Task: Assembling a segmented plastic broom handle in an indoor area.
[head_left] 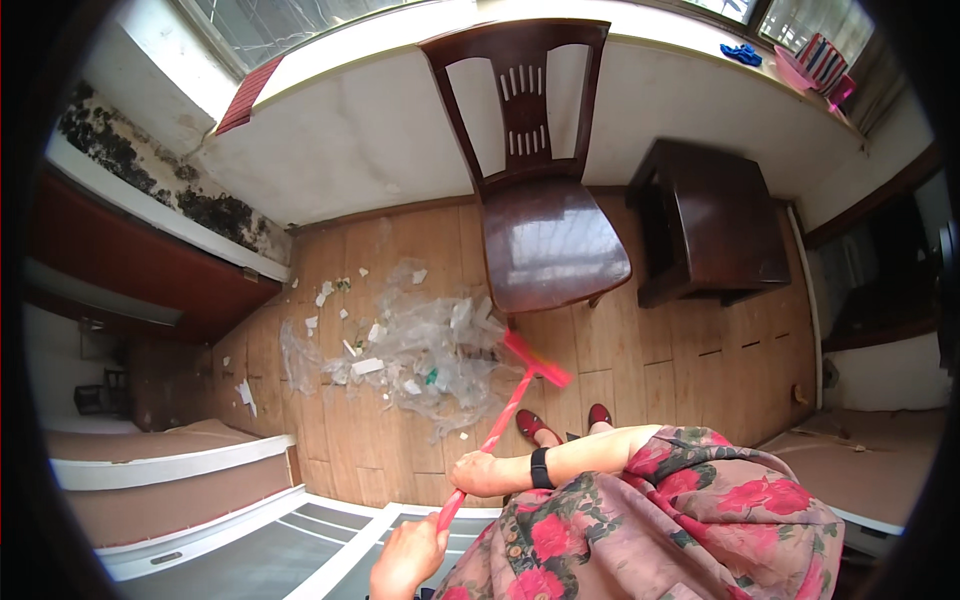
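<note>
Both my hands grip the red, pale-striped handle of a broom. My right hand, with a black band on its wrist, is closed around the handle partway down. Nearer to me, my left hand is closed around its upper end. The broom's red head rests on the wooden floor, just right of a spread of litter. That litter is crumpled clear plastic film with white scraps and a small green piece among it. Smaller white bits lie scattered farther left.
A dark wooden chair stands beyond the broom head, with a dark stool-like table to its right. A reddish-brown door panel is at left. White-framed glass panels lie low at left. My red shoes are near the broom.
</note>
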Demonstrator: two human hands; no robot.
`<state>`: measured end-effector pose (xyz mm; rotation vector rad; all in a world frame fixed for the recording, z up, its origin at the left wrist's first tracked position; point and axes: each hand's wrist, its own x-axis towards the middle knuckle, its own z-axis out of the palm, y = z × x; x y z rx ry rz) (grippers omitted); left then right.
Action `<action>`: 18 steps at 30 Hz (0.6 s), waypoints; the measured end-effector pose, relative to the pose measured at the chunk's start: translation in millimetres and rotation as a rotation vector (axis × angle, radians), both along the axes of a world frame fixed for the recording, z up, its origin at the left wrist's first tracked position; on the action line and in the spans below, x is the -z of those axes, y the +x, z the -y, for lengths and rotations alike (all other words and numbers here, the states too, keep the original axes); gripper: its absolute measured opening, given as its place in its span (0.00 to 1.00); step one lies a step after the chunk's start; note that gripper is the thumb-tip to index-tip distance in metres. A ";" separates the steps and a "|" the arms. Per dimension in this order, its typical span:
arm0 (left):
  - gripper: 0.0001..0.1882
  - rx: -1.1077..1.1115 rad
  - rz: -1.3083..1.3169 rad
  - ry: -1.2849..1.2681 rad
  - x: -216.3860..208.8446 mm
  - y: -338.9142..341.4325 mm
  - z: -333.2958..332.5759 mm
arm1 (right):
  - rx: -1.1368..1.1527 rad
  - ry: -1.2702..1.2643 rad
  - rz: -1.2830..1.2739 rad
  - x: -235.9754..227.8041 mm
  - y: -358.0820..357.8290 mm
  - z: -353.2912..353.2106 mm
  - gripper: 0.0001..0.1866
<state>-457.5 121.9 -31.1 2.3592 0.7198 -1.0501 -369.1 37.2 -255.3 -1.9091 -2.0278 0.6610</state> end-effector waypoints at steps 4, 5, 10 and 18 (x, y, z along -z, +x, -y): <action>0.14 0.039 0.049 -0.051 20.8 1.8 -4.0 | -0.060 0.005 0.046 9.7 11.8 2.1 0.07; 0.13 0.059 0.060 -0.033 26.8 3.2 -3.0 | -0.086 -0.004 0.100 15.6 13.4 1.8 0.08; 0.12 0.068 0.110 0.022 59.3 20.5 -11.2 | -0.063 -0.211 -0.010 -9.4 61.1 -14.1 0.08; 0.12 0.206 0.286 -0.054 32.6 116.9 -16.1 | -0.073 -0.202 -0.024 -33.7 141.3 -21.8 0.11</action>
